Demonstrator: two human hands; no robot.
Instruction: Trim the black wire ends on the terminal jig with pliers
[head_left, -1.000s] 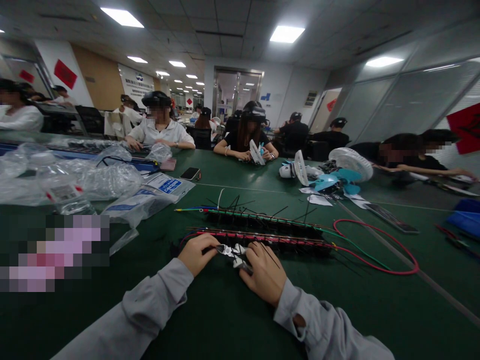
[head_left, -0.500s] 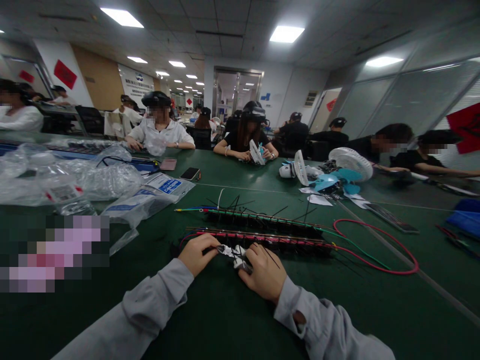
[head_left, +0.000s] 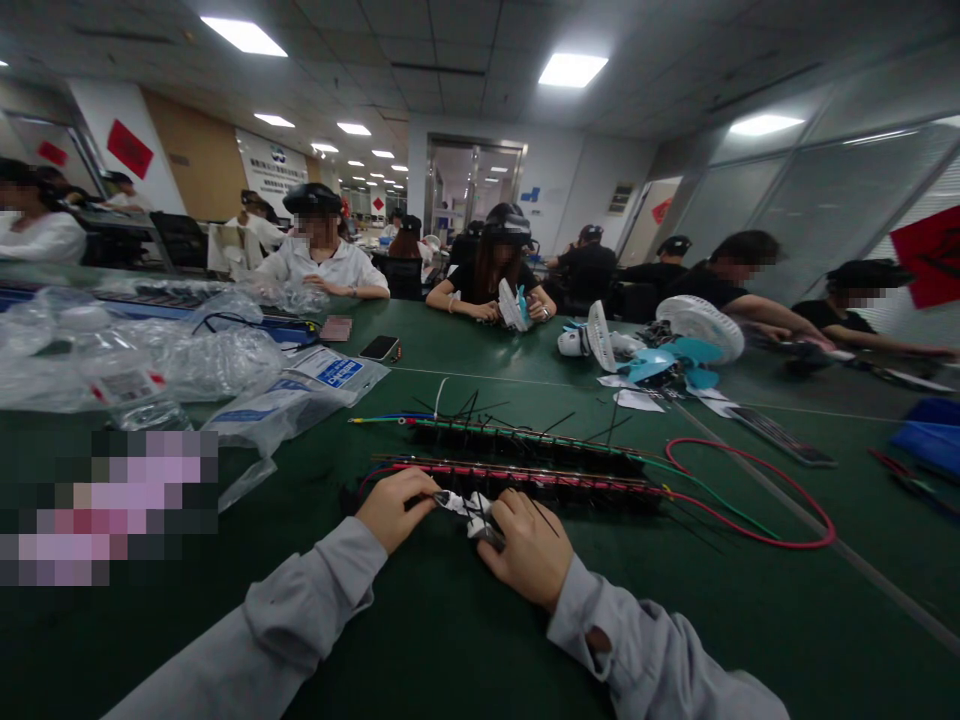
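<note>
Head view: clear plastic bags (head_left: 202,350) crowd the left of the green bench (head_left: 420,630); a phone (head_left: 380,347) lies toward its far edge. Left hand (head_left: 395,508) pinches a small, shiny white piece (head_left: 454,502), middle of the bench, before black-tied wire bundles (head_left: 517,475); right hand (head_left: 531,548) grips and partly hides it. Fan parts (head_left: 686,345) lie beyond, rightward.

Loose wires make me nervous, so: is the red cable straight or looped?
Looped: the red cable leaves the nearer wiring harness, swings out over the green tabletop and curves back.
</note>
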